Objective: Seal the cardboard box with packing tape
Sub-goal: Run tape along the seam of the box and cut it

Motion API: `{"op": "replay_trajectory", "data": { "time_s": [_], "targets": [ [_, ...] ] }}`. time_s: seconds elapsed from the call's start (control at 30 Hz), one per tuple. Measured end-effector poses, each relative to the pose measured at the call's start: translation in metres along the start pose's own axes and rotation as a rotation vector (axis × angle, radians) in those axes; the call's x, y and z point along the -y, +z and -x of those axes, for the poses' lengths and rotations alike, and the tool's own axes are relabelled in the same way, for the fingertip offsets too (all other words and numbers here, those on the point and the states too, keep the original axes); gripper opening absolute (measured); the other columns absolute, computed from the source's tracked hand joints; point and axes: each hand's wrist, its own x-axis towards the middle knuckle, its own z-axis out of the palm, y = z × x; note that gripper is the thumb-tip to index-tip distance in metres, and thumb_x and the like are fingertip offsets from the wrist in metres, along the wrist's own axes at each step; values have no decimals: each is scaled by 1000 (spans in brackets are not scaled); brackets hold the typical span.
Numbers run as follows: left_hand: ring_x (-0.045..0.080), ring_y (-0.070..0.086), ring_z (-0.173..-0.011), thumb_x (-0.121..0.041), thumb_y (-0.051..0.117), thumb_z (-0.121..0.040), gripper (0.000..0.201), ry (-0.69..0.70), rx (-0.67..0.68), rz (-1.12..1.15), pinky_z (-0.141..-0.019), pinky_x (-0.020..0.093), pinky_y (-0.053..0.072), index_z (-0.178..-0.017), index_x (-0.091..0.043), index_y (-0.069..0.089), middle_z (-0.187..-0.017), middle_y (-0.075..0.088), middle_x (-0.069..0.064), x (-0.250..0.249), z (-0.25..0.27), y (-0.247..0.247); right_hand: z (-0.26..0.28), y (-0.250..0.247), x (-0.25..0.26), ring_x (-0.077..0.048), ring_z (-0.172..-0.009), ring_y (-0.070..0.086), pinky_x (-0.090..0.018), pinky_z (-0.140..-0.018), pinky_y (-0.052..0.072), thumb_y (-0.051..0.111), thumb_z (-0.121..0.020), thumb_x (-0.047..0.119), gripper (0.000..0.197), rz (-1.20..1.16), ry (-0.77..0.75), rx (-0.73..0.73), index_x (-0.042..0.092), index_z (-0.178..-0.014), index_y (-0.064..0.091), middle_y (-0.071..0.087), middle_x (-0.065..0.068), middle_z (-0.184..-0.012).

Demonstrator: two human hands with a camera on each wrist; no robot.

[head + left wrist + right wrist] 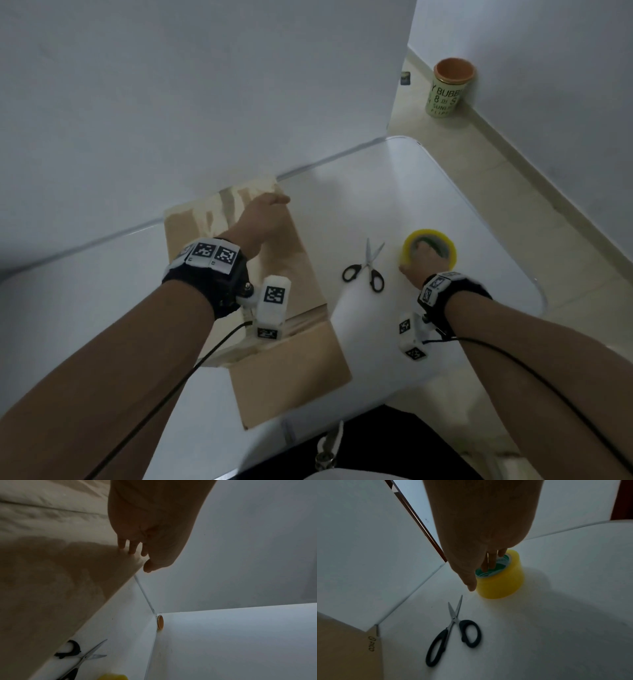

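Head view: one cardboard box (301, 260) under the flat, open left hand (260, 219); one tape roll (430, 248) gripped by the right hand (423, 258); one pair of scissors (366, 269) on the table (445, 192).

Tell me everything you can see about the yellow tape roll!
The tape roll is a thick ring of glossy yellow packing tape around a green and white core. It lies flat on the white table, right of the scissors. The right hand grips it, fingers in the hole, thumb on the outer wall.
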Motion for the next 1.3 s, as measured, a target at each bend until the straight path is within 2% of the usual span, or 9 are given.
{"op": "replay_trajectory", "data": {
  "time_s": [0.17,0.27,0.37,0.47,0.6,0.83,1.0,1.13,1.3],
  "targets": [
    [37,52,-122,-9,42,-96,36,61,2,-18,-85,32,43,-125,-18,60,-134,54,15,-7,-1,13,-7,7,-16,-31,-99,60,-40,-97,42,52,-93,39,35,85,-42,30,7,-102,63,66,-13,-101],
    [20,60,-90,-8,44,-95,34,97,14,20,-75,24,42,-120,-20,64,-111,63,1,-8,-3,20,0,2,-21,-33,-97,60,-41,-90,43,44,-98,32,32,-12,-136,-77,3,-105,58,64,-16,-101],
    [12,62,-105,-2,42,-97,33,122,69,133,-90,24,46,-119,-15,62,-120,63,-1,-13,-3,31,5,-19,-6,-34,-91,57,-44,-85,45,41,-101,23,29,-290,-184,-106,-2,-103,55,60,-18,-88],
    [17,63,-111,-5,43,-98,31,107,120,266,-100,33,47,-124,-11,58,-124,62,3,-18,0,38,9,-48,29,-40,-101,57,-39,-83,43,42,-99,24,37,-445,-224,-109,-1,-124,54,62,-28,-108],
    [17,57,-118,-24,43,-102,39,-3,139,409,-102,31,44,-138,-9,47,-134,57,5,-13,-3,28,25,-85,84,-24,-81,51,-28,-69,32,45,-97,21,22,-570,-403,-113,5,-89,58,61,-17,-87],
    [20,54,-119,-46,28,-103,56,-21,44,630,-103,33,41,-138,-6,47,-131,56,6,0,9,-24,74,-111,166,-22,-83,51,-28,-70,32,45,-97,21,25,-380,-711,71,3,-86,59,57,-10,-86],
    [20,65,-105,-41,35,-103,44,80,-13,509,-93,31,50,-116,-9,63,-112,70,7,19,33,-69,100,-103,204,-21,-81,50,-28,-70,33,45,-95,25,20,-225,-762,104,14,-80,52,58,-8,-85],
    [19,68,-98,-29,46,-101,32,145,-48,444,-90,30,52,-115,-8,66,-106,72,7,27,54,-92,117,-96,225,-27,-86,58,-36,-74,46,44,-93,28,30,-188,-774,116,6,-96,64,65,-11,-90],
    [14,66,-93,-16,66,-89,24,190,-76,368,-89,28,52,-113,-15,67,-102,71,5,44,68,-111,140,-98,245,-18,-61,46,-28,-52,28,49,-92,29,34,-202,-799,113,12,-63,44,47,-1,-63]
  ]
}}
